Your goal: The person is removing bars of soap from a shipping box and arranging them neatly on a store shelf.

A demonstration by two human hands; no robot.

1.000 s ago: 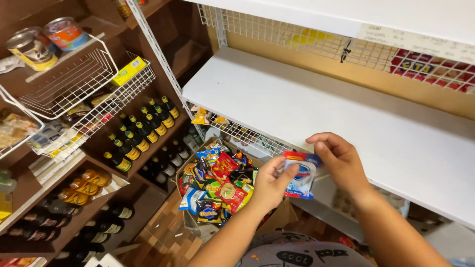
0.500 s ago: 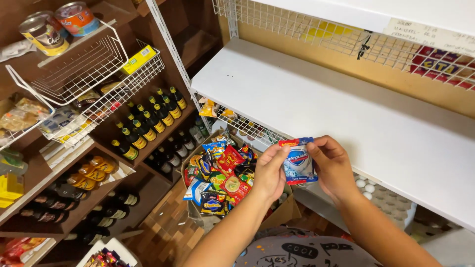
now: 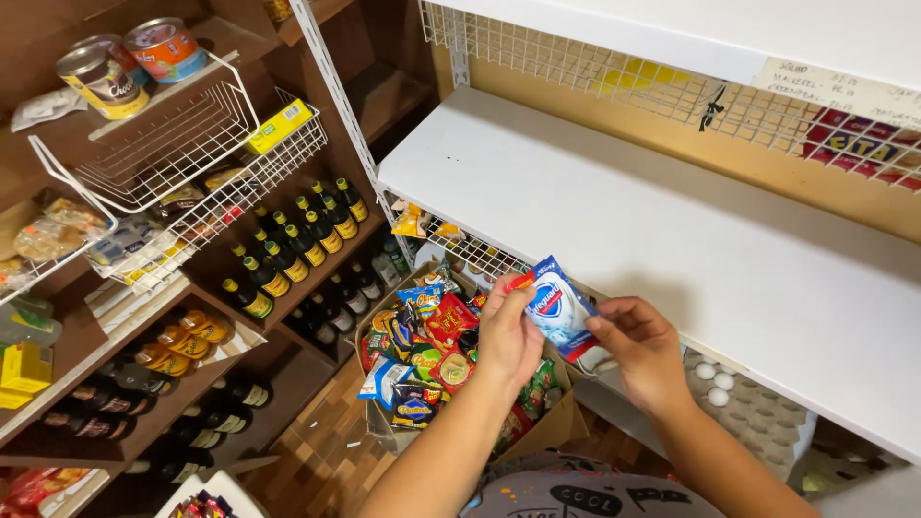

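Note:
Both my hands hold a small white and blue packet (image 3: 561, 309) with a red end, just below the front edge of a bare white shelf (image 3: 672, 221). My left hand (image 3: 508, 336) grips the packet's left end with fingers and thumb. My right hand (image 3: 643, 350) pinches its lower right corner. Under my hands a cardboard box (image 3: 552, 432) is packed with several colourful snack packets (image 3: 422, 350).
Dark bottles with yellow labels (image 3: 297, 245) fill wooden shelves at left. White wire baskets (image 3: 163, 144) hang above them, with tins (image 3: 106, 77) on top. A tray of white eggs (image 3: 743, 403) sits under the white shelf. A wire grid (image 3: 614, 67) backs the upper shelf.
The packet has tilted and shifted a little up toward the white shelf's edge, with both hands still on it. The camera view has moved slightly.

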